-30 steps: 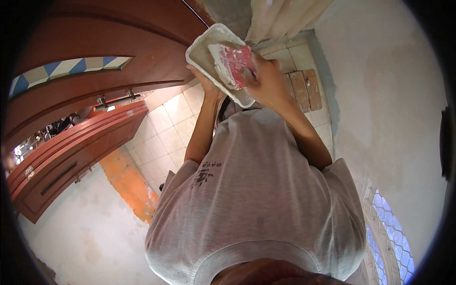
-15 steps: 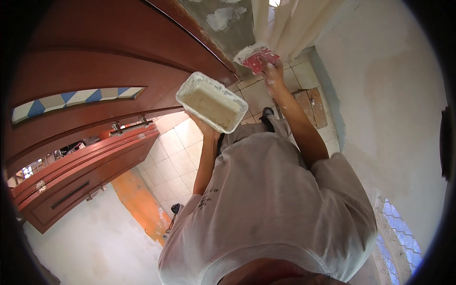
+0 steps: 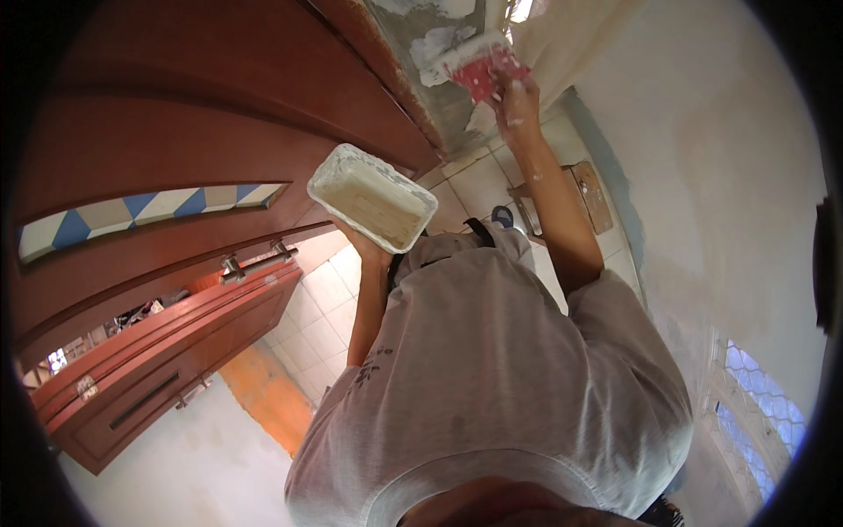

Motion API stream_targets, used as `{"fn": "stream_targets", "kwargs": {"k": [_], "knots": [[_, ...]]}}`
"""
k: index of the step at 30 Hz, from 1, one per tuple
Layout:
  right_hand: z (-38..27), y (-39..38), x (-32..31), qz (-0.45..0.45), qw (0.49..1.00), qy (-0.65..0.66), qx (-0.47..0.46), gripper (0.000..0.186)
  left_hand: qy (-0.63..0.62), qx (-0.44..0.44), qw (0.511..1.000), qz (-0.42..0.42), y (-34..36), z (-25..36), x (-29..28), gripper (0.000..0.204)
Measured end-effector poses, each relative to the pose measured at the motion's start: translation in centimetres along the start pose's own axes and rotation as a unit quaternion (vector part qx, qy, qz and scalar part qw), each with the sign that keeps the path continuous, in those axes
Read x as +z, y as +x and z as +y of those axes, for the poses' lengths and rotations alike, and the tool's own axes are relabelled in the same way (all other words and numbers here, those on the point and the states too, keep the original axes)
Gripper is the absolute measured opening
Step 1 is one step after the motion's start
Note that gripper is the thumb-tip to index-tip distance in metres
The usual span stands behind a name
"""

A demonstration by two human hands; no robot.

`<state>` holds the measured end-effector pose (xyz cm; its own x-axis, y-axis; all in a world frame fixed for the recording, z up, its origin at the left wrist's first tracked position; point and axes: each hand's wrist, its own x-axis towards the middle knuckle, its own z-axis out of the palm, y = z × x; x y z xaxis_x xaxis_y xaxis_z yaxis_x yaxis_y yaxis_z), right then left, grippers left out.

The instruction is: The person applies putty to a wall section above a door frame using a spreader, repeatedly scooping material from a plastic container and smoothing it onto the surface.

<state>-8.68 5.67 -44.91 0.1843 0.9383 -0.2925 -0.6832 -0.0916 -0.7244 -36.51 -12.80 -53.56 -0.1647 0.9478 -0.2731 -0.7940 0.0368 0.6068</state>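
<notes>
My left hand [image 3: 372,249] supports a white rectangular tub [image 3: 349,165] from below, its fingers mostly hidden behind it. A thin layer of pale filler coats the tub's bottom and walls. Up ahead, my right hand [image 3: 518,105] pinches a red putty spreader [image 3: 479,75] smeared with white filler along its far edge. That edge overlaps a white patch [image 3: 432,51] on a narrow grey strip of wall [image 3: 457,114]; contact looks likely, though blur hides it. White specks dot my right fingers and forearm.
A large red-brown door [image 3: 202,132] fills the left, with a second door leaf [image 3: 176,378] and metal handles below. Cream curtain cloth [image 3: 580,53] hangs beside the spreader. A small wooden stool [image 3: 594,198] stands on the tiled floor [image 3: 465,189], near the right wall [image 3: 711,176].
My right hand has moved up and forward, carrying the spreader from in front of the curtain to the grey wall strip. The tub has shifted slightly left.
</notes>
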Motion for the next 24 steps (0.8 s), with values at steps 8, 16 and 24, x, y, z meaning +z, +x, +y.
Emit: {"fn": "stream_targets", "kwargs": {"k": [8,16,24], "knots": [[10.2,2.6,-2.4,0.047,0.998,-0.043,-0.007,0.027,0.009,-0.041,0.999,0.004,2.0,1.7,-0.8,0.084],[2.2,0.2,1.7,0.011,0.996,0.088,-0.031,0.025,0.000,-0.067,0.996,-0.064,2.3,2.2,0.4,0.080],[4.6,1.7,-2.2,0.031,0.985,-0.169,0.005,0.020,-0.006,-0.082,0.996,-0.041,2.7,0.4,-1.0,0.085]]}}
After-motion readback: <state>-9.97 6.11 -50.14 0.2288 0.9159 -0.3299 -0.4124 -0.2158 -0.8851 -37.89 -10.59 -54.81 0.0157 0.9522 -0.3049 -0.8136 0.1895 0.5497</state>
